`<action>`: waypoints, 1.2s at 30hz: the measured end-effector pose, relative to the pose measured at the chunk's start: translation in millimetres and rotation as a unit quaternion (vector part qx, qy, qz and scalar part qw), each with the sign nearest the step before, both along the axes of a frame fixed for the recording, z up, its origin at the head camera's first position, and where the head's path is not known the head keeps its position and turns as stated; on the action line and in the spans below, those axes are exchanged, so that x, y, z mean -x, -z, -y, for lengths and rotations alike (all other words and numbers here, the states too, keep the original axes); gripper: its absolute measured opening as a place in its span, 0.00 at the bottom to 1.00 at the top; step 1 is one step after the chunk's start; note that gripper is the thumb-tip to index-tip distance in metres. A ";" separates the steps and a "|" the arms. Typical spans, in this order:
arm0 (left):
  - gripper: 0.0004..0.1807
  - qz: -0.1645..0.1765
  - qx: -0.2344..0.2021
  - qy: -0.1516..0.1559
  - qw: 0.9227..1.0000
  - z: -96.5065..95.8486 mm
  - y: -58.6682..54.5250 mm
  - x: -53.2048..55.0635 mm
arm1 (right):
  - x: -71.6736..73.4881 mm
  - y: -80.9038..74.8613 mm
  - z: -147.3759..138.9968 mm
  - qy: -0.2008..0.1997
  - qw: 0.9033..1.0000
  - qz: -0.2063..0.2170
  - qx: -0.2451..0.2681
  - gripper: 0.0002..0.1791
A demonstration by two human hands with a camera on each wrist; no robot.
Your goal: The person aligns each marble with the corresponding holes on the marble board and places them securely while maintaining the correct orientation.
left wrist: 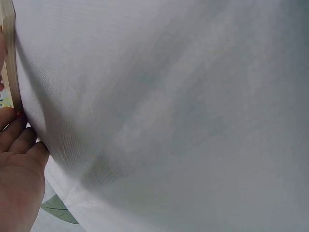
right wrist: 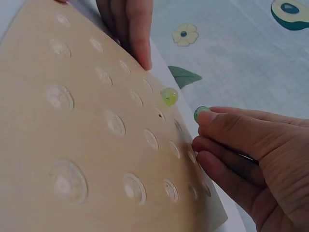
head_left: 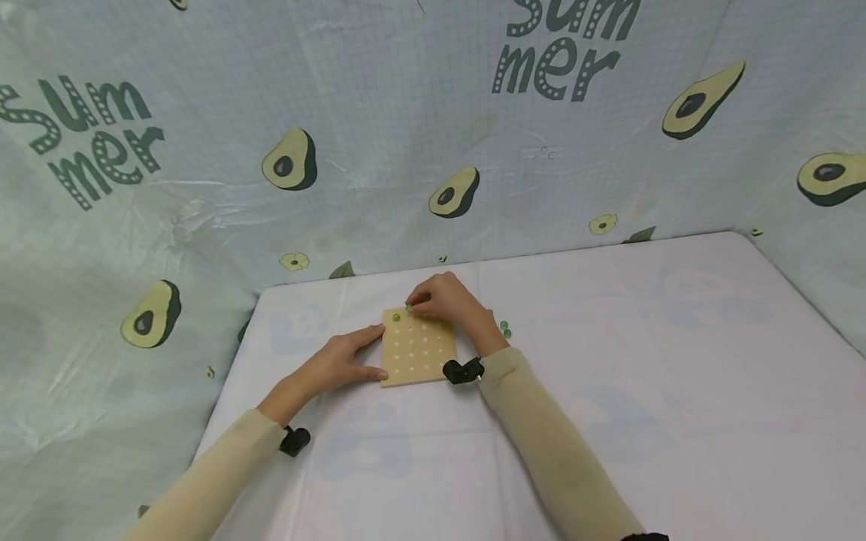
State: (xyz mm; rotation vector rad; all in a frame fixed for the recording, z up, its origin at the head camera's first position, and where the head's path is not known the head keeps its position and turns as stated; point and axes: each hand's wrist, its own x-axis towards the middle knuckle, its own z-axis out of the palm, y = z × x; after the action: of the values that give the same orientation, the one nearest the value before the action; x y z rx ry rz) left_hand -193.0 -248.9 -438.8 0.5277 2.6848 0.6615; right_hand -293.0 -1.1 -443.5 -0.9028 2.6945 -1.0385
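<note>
A square wooden board (head_left: 419, 349) with rows of round hollows lies on the table. One yellow-green marble (right wrist: 169, 96) sits in a hollow near its far left corner. My right hand (head_left: 446, 297) is over the board's far edge, pinching a green marble (right wrist: 200, 113) between thumb and fingertips, close beside the first marble. The left hand (head_left: 341, 359) holds the board's left side, thumb at the near corner and fingers at the far part of the edge. In the left wrist view, fingers (left wrist: 17, 130) touch the board's side (left wrist: 10, 58).
Several loose green marbles (head_left: 506, 329) lie on the white tablecloth (head_left: 609, 338) to the right of the board, beside the right wrist. Behind the table hangs a pale sheet (head_left: 379, 150) printed with avocados and lettering.
</note>
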 end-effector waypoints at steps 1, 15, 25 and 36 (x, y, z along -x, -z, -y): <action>0.55 0.000 -0.001 0.000 1.000 0.0 -0.3 0.1 | -0.5 0.0 0.7 0.002 1.000 0.002 0.002 0.08; 0.55 -0.001 0.000 0.000 1.000 -1.6 -3.0 0.2 | -6.8 1.1 1.8 0.004 1.000 0.017 0.001 0.08; 0.55 0.007 0.001 -0.005 1.000 -1.3 -1.3 0.0 | -7.9 0.9 2.7 -0.005 1.000 0.010 -0.007 0.09; 0.55 0.005 -0.006 -0.005 1.000 -1.5 0.0 0.4 | -6.8 -0.3 -0.5 -0.012 1.000 0.017 -0.012 0.11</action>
State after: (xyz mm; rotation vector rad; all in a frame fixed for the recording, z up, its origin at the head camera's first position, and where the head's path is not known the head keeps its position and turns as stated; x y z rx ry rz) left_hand -193.4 -247.4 -438.8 0.5141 2.6779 0.6801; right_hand -286.2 -0.6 -443.2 -0.9030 2.6549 -1.0057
